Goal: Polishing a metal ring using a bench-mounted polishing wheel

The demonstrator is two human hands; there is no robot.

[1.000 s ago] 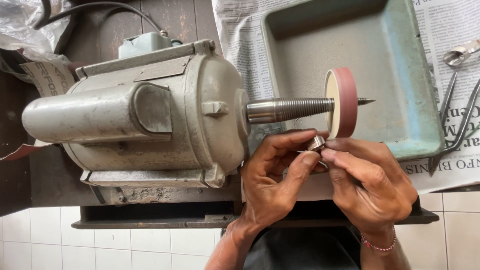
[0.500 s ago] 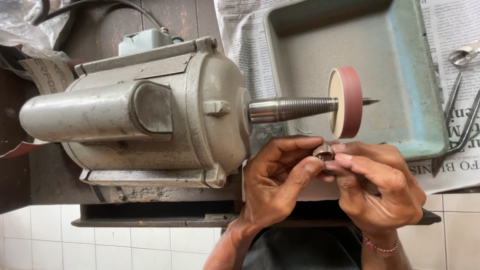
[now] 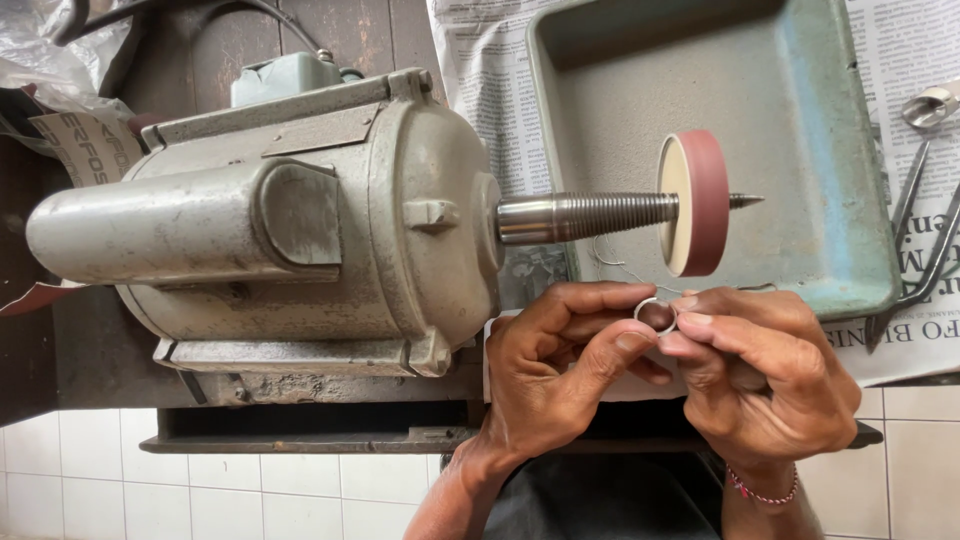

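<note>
My left hand [image 3: 560, 375] and my right hand [image 3: 765, 375] meet fingertip to fingertip just below a red sanding wheel [image 3: 692, 202]. Between them they pinch a small silver ring [image 3: 655, 314], held with its hole facing the camera. The wheel sits on a tapered threaded spindle [image 3: 590, 216] that sticks out of a large grey motor [image 3: 280, 225]. The ring is a little below the wheel's lower edge and does not touch it. A red bead bracelet [image 3: 762, 492] circles my right wrist.
A worn blue-green metal tray [image 3: 830, 150] lies behind the wheel on newspaper [image 3: 480, 80]. Metal tongs [image 3: 925, 190] rest at the right edge. Dark wooden boards carry the motor, with white tiles [image 3: 200, 480] below. Crumpled plastic and a cable lie at top left.
Both hands have stayed under the wheel, the fingers shifting slightly around the ring. The ring is now turned so its hole shows.
</note>
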